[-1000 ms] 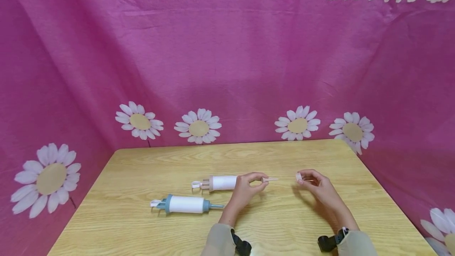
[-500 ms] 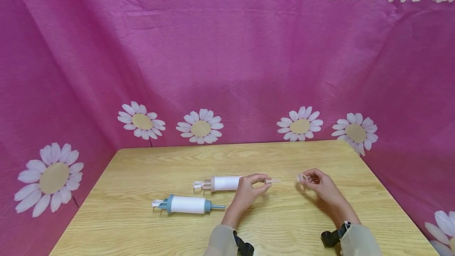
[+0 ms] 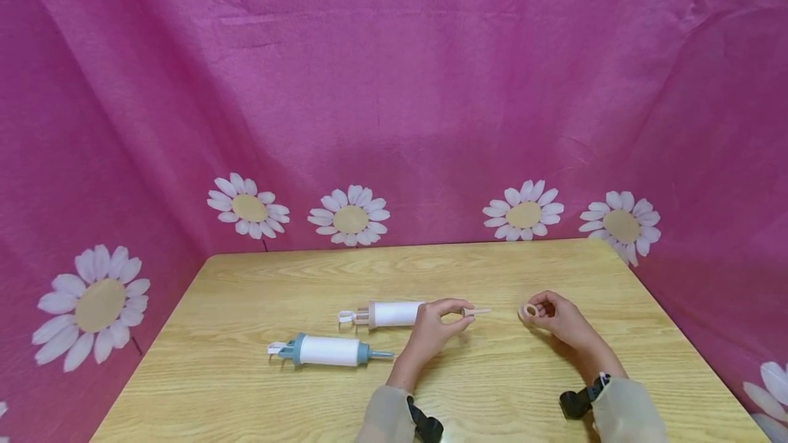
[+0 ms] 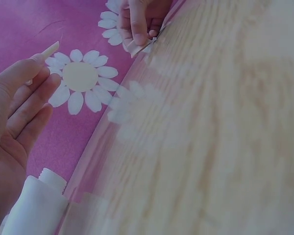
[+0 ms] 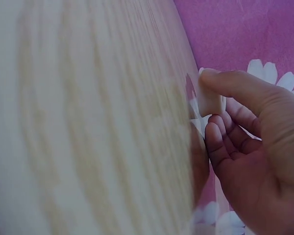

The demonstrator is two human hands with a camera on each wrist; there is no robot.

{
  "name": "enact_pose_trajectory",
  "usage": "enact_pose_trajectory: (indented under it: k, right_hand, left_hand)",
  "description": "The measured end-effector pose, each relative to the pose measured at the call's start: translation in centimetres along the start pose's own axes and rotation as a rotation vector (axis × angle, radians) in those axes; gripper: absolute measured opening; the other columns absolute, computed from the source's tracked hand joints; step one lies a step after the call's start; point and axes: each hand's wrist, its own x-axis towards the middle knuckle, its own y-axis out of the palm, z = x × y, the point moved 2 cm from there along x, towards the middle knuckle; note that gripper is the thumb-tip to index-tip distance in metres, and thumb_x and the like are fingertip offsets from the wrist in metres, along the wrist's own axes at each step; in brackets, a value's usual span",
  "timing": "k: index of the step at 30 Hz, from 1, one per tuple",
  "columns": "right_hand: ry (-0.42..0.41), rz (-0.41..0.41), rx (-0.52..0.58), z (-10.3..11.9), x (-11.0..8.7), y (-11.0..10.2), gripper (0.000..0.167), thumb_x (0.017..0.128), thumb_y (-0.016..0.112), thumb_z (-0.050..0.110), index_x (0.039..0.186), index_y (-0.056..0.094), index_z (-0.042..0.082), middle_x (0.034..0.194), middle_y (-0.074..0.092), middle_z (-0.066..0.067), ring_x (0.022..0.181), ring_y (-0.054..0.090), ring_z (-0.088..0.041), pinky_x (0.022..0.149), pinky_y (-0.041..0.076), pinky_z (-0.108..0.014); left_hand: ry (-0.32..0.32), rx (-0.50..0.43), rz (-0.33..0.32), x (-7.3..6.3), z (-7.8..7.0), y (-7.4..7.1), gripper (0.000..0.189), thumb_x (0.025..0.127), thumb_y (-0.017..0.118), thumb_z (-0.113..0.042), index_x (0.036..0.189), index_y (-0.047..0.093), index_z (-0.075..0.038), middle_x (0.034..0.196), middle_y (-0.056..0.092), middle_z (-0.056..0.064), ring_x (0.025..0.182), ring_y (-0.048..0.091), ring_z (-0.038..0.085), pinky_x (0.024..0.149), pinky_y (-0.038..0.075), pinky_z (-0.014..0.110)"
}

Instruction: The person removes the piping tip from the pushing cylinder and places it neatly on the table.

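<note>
My left hand (image 3: 429, 331) pinches a slim, tapered beige nozzle (image 3: 481, 311) between thumb and fingertips, its narrow end pointing right. Across a short gap, my right hand (image 3: 563, 320) grips a beige ring-shaped cap (image 3: 521, 316), its round hole showing in the head view. In the right wrist view the cap (image 5: 210, 98) sits between thumb and fingers, close over the wood. A syringe-like dispenser (image 3: 394, 314) with a white barrel and beige collar lies behind my left hand, which hides its right end. The left wrist view shows a white barrel (image 4: 36, 205) with a threaded neck.
Nearer me on the left lies a second syringe-like dispenser (image 3: 329, 351), with teal ends and a teal nozzle pointing right. Both lie on a wooden table (image 3: 492, 388). A pink cloth (image 3: 394, 108) printed with daisies hangs behind and at the sides.
My right hand has turned the cap from edge-on until its hole shows, and moved slightly right. The left hand still pinches the nozzle; the whole view has shifted a little.
</note>
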Motion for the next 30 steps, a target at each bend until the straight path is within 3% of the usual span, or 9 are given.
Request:
enact_pose_trajectory:
  k: [8,15,22,30]
  right_hand:
    - [-0.006,0.008,-0.04,0.0,0.2,-0.3,0.03,0.085,0.073,0.009,0.106,0.057,-0.006,0.089,0.055,-0.009,0.076,0.046,-0.009,0.061,0.041,-0.019]
    - [0.045,0.04,-0.063,0.4,-0.1,-0.3,0.032,0.088,0.072,0.012,0.11,0.057,-0.005,0.095,0.055,-0.011,0.08,0.046,-0.013,0.061,0.041,-0.02]
    - [0.045,0.038,-0.037,0.6,-0.2,-0.3,0.032,0.088,0.072,0.014,0.11,0.057,-0.005,0.094,0.053,-0.01,0.08,0.045,-0.012,0.062,0.04,-0.02]
    - [0.046,0.03,-0.011,0.1,-0.2,0.1,0.034,0.089,0.072,0.016,0.112,0.057,-0.004,0.095,0.055,-0.01,0.079,0.046,-0.01,0.064,0.04,-0.019]
  left_hand:
    - [-0.011,-0.013,0.022,0.4,0.1,0.3,0.018,0.086,0.075,-0.015,0.103,0.074,-0.011,0.089,0.076,0.005,0.093,0.069,0.008,0.09,0.055,0.023]
    - [-0.03,-0.03,0.07,0.8,-0.4,0.6,0.017,0.085,0.075,-0.011,0.101,0.073,-0.007,0.087,0.075,0.009,0.091,0.072,0.014,0.085,0.059,0.033]
    - [-0.081,0.038,0.136,1.3,-0.5,1.4,0.016,0.084,0.077,-0.014,0.098,0.069,-0.01,0.087,0.074,0.005,0.079,0.066,0.002,0.074,0.052,0.015]
    - [-0.134,0.08,0.143,2.0,-0.1,2.3,0.015,0.084,0.077,-0.014,0.096,0.069,-0.009,0.084,0.071,0.003,0.072,0.058,-0.004,0.067,0.05,0.012]
